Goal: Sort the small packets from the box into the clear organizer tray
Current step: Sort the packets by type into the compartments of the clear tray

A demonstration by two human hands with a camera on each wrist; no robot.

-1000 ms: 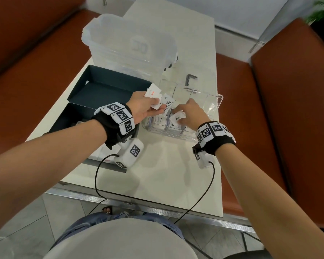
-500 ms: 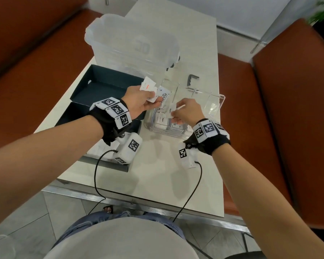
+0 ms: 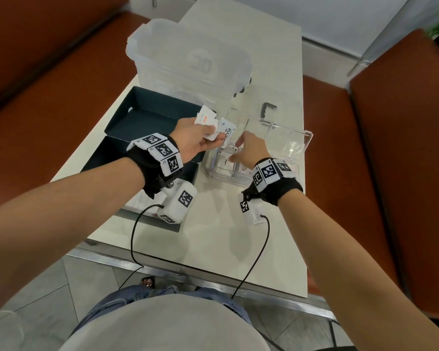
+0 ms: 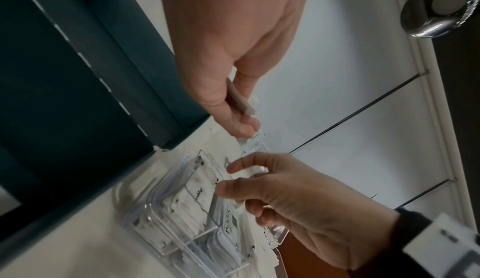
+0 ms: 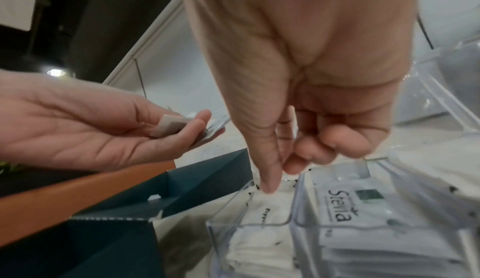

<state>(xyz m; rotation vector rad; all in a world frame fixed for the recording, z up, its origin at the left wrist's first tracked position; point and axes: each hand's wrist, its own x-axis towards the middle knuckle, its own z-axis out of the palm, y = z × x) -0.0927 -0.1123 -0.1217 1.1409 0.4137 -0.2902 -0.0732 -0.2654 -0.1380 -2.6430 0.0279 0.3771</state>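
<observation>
Several small white paper packets [image 3: 214,126] fanned in left hand [image 3: 193,140], pinched above clear plastic organizer tray [image 3: 299,145]; right hand [image 3: 249,150] tucks one pepper packet [image 5: 265,206] into tray's near-left compartment. Packets look light, floppy, slippery; grip by edges.

A large frosted plastic bin [image 3: 188,62] stood on the white counter [image 3: 271,57] beyond the left hand [image 3: 190,141]. A small dark bent metal piece [image 3: 267,109] lay on the counter beyond the right hand [image 3: 249,150]. Reddish-brown bench seats [image 3: 401,148] flanked the counter on both sides, and grey floor tiles [image 3: 43,295] showed below its near edge.
</observation>
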